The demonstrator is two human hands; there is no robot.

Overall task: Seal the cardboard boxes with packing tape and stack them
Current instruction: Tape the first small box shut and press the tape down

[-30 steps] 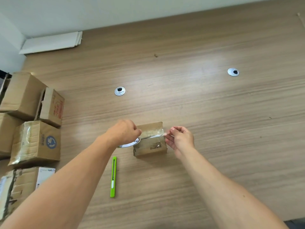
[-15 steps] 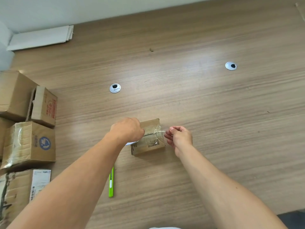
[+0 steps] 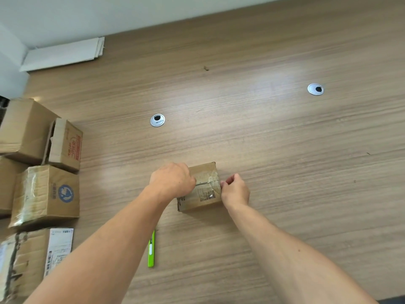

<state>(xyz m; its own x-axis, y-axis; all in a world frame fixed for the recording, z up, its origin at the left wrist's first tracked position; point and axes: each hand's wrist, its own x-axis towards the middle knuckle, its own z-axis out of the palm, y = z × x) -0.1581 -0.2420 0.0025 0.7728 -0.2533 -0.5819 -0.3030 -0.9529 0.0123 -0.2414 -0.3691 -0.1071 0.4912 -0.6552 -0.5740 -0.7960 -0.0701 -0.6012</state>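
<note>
A small cardboard box [image 3: 205, 197] with a barcode label sits on the wooden table in front of me. A strip of clear packing tape [image 3: 208, 182] runs across its top. My left hand [image 3: 173, 181] is curled over the box's left end, gripping the tape roll, which the hand hides. My right hand [image 3: 235, 191] pinches the free end of the tape at the box's right edge.
A green utility knife [image 3: 151, 249] lies on the table [image 3: 285, 150] near my left forearm. Several cardboard boxes [image 3: 46, 194] are grouped along the left edge. Two round cable grommets [image 3: 157, 120] are set in the tabletop. Flat white sheets [image 3: 63, 54] lie at the far left.
My right hand has come in to the box's right edge, lowering the tape end onto it. My left hand has shifted right over the box and now covers the roll.
</note>
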